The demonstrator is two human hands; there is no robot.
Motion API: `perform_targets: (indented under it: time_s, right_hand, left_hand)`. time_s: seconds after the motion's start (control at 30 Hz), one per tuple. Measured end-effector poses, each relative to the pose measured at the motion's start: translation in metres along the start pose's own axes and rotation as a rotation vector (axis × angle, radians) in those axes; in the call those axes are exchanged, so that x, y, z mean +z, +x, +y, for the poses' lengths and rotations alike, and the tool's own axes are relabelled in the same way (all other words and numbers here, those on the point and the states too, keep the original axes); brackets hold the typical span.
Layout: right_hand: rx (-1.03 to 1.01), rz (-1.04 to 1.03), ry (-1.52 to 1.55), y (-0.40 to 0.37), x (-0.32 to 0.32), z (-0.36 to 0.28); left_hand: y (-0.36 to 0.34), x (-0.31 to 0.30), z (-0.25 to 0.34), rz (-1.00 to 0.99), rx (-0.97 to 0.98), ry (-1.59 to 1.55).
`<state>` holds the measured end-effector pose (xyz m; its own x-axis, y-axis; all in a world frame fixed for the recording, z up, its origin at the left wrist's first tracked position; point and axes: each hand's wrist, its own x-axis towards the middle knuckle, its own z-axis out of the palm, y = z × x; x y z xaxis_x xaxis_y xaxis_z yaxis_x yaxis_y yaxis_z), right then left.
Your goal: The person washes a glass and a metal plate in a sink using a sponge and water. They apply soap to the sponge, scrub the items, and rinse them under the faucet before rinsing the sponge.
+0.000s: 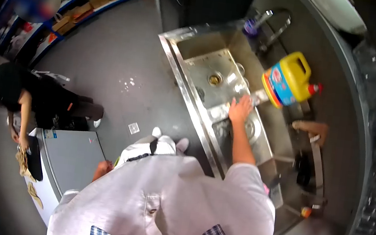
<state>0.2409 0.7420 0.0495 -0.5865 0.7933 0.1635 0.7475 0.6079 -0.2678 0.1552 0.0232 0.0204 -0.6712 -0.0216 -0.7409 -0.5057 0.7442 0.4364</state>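
My right hand (pixel 241 109) reaches out over the metal double sink (pixel 191 94), palm down at the divider between the basins, its fingers stretched and slightly apart. Just beyond the fingertips stands a yellow jug of cleaning liquid (pixel 288 80) with a blue label and a red cap, on the back ledge. A drain (pixel 215 78) shows in the farther basin. Low at my side, my left hand (pixel 104 168) looks closed, with a small yellow-green bit beside it; what it holds is too small to make out.
A faucet (pixel 276 27) and a purple bottle (pixel 251 27) stand at the sink's far corner. To the left, another person (pixel 43 98) bends over a white-and-grey cabinet (pixel 74 155). Blue shelves (pixel 93 7) hold boxes. A white paper (pixel 134 128) lies on the floor.
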Motion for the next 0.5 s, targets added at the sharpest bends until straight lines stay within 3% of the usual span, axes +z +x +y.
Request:
perform_targets:
  time_s: [0.03,0.13,0.2,0.27,0.43,0.5]
  right_hand:
    - [0.000,0.029,0.016,0.004,0.004,0.007]
    - [0.098,0.137,0.119,0.010,-0.016,0.012]
    - [0.117,0.208,0.167,0.010,-0.020,0.018]
    - [0.008,0.148,0.087,0.009,-0.020,0.013]
    - [-0.177,-0.080,-0.110,0.005,-0.006,-0.008]
    - [-0.135,-0.198,-0.098,0.017,-0.013,-0.014]
  left_hand:
    - [0.000,0.001,0.002,-0.010,-0.084,-0.067]
    - [0.048,0.008,-0.025,0.038,-0.466,-0.816]
    - [0.039,-0.006,-0.009,-0.016,-0.409,-0.649]
    - [0.046,-0.013,-0.004,-0.100,-0.422,-0.619]
    - [0.028,-0.004,0.033,0.004,-0.303,-0.533]
    - [0.027,-0.004,0.044,0.066,-0.228,-0.541]
